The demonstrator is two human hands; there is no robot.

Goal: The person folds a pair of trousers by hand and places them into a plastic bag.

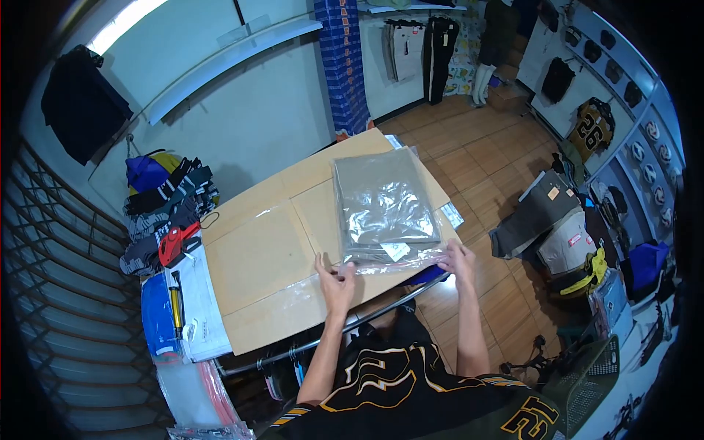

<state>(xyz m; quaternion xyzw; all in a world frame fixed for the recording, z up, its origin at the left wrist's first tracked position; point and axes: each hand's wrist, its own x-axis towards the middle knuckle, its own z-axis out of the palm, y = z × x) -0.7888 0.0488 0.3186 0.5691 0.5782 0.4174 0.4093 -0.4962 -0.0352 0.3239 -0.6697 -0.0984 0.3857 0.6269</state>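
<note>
A folded grey-brown garment in a clear plastic bag (385,198) lies flat on a cardboard sheet (268,246). The bag's open-looking edge faces my body, and a small white label (397,251) shows near it. My left hand (336,286) is at the near left corner of the bag, thumb and fingers closed on the plastic. At the near right corner, my right hand (458,262) pinches the bag's edge. Light glares off the plastic over the garment.
Left of the cardboard are a red tool (178,243), a black and yellow pump-like tool (177,304) and piled clothes (172,194). A metal rail (352,323) runs along the near edge. More clothes (561,227) are stacked at the right.
</note>
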